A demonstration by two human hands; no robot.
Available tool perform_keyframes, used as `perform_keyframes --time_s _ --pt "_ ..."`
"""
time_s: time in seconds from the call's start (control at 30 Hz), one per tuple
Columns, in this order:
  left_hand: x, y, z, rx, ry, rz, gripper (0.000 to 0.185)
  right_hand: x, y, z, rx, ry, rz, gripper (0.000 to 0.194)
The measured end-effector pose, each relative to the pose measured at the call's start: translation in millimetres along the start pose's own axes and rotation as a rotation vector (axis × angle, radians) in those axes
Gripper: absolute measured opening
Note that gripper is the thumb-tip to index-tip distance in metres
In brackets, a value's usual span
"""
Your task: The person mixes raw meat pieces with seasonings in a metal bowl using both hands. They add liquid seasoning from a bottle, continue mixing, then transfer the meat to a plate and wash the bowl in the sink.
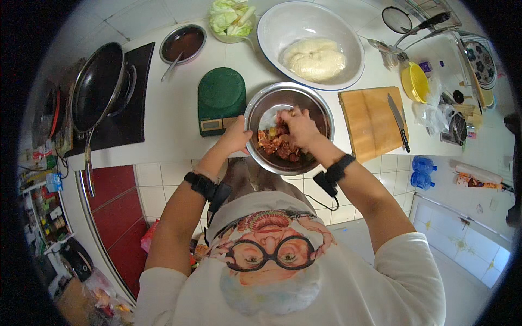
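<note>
A stainless steel bowl [290,169] sits at the counter's front edge, its near rim reaching past the edge. My left hand [236,136] grips its left rim, thumb on the inner side. Inside lie chunks of reddish-brown meat [277,146], coated in something dark, and a patch of white powder or granules [270,117]. My right hand [299,128] is down in the bowl among the meat. Its fingers are bent and blurred, so whether they grip a piece is unclear.
Behind the bowl stands a white basin [355,61] with wrapped dough [316,61]. A green kitchen scale [222,95] is left; a wooden cutting board [367,122] with a knife [397,120] is right. Farther left are a sauce bowl [181,42] and a frying pan [98,87].
</note>
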State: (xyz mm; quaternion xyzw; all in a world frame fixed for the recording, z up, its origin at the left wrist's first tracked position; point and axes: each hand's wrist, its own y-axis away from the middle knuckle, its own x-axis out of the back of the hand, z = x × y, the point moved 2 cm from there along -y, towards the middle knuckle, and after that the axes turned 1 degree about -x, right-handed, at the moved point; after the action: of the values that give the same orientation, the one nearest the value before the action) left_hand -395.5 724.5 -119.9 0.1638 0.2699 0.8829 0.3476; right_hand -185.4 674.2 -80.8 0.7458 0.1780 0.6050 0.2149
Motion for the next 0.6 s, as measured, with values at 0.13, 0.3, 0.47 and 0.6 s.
perform_keyframes --time_s 0.13,0.3,0.47,0.6 --pt "0 -6 -5 -0.040 -0.029 0.016 0.032 -16 -27 -20 -0.026 -0.048 0.029 0.080" --pt "-2 -3 -2 -0.055 -0.026 0.048 0.034 -40 -30 -31 0.141 -0.051 -0.207 0.039" --pt "-3 4 5 -0.026 0.019 0.082 0.033 -31 28 2 0.195 0.034 -0.119 0.067" --pt "-4 4 5 -0.036 -0.036 0.072 0.033 -50 21 -5 0.068 0.165 -0.025 0.078"
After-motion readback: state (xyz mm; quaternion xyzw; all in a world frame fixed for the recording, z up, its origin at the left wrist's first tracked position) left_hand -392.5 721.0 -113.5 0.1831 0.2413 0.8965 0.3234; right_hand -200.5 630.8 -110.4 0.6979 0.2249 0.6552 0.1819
